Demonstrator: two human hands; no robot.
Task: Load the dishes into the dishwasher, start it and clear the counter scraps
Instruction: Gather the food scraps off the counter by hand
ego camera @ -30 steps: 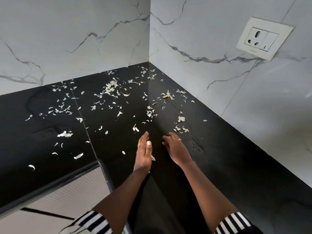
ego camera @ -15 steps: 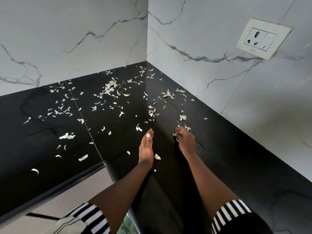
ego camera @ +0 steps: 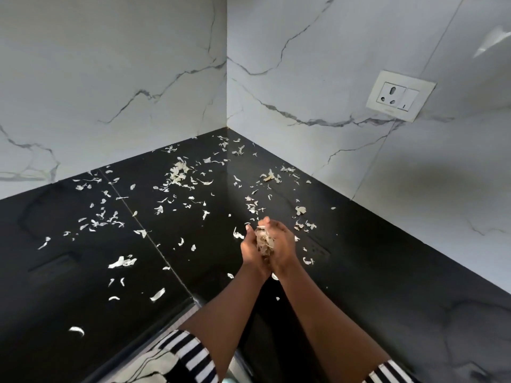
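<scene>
The clump of scraps is cupped between our two palms, seemingly lifted just off the black tabletop near its front edge. The left grip and the right grip close on it from either side, fingers curled inward and fingertips meeting above it, so both are narrow and full. The stuff looks like thin, pale, curled flakes of papery peel; of what, we cannot tell. We judge it nearly weightless, soft and crushable, with nothing fragile to protect. The trouble is that it is flyaway: it could slip out through any gap between fingers or at the heels of our palms, and a quick swing could scatter it. So we would keep the heels pressed together and carry it low and slowly. The loose scraps lying across the tabletop, from the back corner out to the left and past a thin seam, are too small and flat to pinch one at a time. We would rake them into heaps with the side of a hand, then scoop from beneath. A few lie just beside the right grip. Marble walls close the corner, with a wall socket on the right one.
</scene>
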